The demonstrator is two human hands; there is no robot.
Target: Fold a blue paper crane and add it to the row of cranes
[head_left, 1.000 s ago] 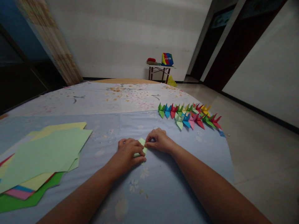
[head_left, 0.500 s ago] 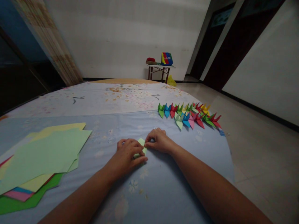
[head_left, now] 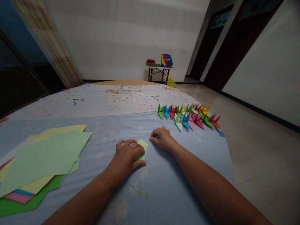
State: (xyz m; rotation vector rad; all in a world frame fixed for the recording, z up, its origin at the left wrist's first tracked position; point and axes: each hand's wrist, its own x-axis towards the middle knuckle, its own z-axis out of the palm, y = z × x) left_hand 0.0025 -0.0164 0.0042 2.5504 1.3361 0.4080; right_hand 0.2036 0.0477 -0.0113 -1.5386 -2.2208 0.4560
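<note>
My left hand (head_left: 126, 154) lies on a small folded piece of light green paper (head_left: 142, 149), with its fingers over the paper's left side and the far tip showing. My right hand (head_left: 162, 139) rests on the pale blue cloth (head_left: 100, 132) with curled fingers, a short way to the right of the paper and not touching it. A loose stack of coloured paper sheets (head_left: 44, 153) lies to the left of my left hand, with a light green sheet on top.
A row of several colourful origami cranes (head_left: 187, 118) stands beyond my right hand on the cloth. A floral sheet (head_left: 131, 98) lies further on. The bedding ends at a tiled floor (head_left: 257, 156) on the right. A small table (head_left: 159, 69) stands against the far wall.
My right hand has let go of the green paper and moved away to the right. The paper now lies flatter under my left hand.
</note>
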